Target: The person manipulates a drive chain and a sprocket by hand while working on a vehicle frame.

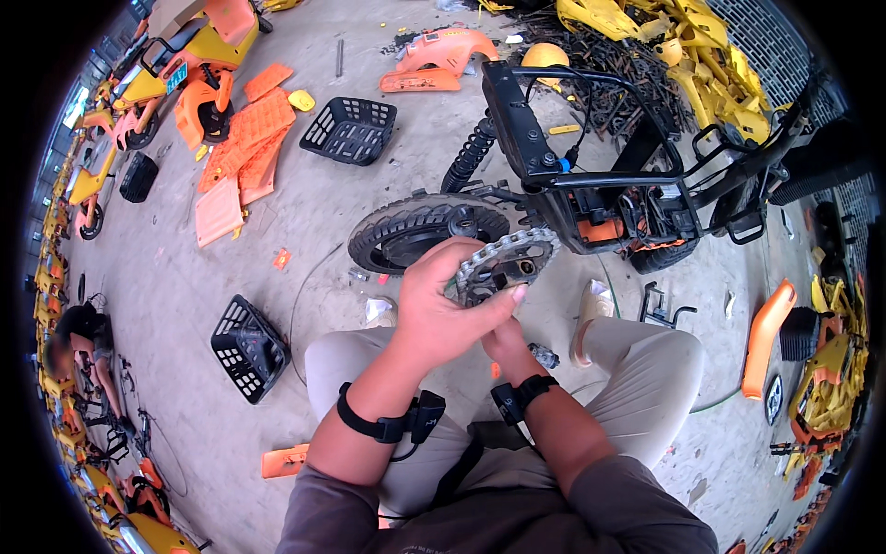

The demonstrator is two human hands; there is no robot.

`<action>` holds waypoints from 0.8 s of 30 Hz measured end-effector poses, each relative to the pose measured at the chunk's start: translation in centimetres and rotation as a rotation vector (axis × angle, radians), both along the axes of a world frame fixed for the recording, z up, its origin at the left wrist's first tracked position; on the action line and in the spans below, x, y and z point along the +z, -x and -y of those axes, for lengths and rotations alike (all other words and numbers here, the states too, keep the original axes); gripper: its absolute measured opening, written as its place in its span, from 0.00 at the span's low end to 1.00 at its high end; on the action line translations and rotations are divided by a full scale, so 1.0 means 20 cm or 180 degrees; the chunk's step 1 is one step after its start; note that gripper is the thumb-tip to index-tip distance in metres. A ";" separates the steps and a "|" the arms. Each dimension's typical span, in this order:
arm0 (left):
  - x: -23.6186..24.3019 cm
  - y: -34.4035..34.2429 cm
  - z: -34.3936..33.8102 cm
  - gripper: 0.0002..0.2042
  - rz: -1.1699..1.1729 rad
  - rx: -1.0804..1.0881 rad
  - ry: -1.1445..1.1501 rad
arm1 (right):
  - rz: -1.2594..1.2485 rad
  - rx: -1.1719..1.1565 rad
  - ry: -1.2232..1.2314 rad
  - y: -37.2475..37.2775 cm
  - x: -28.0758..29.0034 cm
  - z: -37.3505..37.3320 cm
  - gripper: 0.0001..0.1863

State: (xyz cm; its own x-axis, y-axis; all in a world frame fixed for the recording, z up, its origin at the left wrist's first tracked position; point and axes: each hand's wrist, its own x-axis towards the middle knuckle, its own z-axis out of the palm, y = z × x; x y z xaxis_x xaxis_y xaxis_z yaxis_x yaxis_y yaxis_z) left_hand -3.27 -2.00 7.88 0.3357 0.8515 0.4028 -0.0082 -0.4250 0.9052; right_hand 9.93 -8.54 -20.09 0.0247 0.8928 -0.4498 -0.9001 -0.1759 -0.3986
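Note:
A toothed sprocket with a metal chain around its rim [509,251] is raised in front of my knees. My left hand [443,291] is closed around its near left side, the thumb stretched along the lower edge. Beneath it, close to the left thumb, is my right hand [503,340]; its fingers are hidden behind the left hand and the sprocket. Just beyond stands a stripped scooter frame [544,175] of black tubes, with a black shock absorber [471,152]. Its wheel with a black tyre [420,231] lies close behind the sprocket.
Black plastic baskets [351,131] [249,349] sit on the concrete floor at left. Orange panels [245,148] are stacked beyond. Yellow body parts [711,65] pile up at far right. A black metal stand [663,307] lies by my right foot. Another person [88,332] is at far left.

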 end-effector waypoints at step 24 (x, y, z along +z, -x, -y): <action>0.02 -0.01 0.02 0.15 0.0209 -0.0027 -0.0015 | -0.0150 0.0524 0.0294 -0.03 0.11 0.04 0.17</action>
State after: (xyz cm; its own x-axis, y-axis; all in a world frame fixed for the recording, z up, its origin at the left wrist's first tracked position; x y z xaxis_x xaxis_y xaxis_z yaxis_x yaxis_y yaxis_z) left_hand -3.13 -2.49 8.33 0.3157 0.8467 0.4283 -0.0712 -0.4289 0.9005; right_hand 10.58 -9.42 -17.91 -0.1413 0.8378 -0.5273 -0.8735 -0.3562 -0.3319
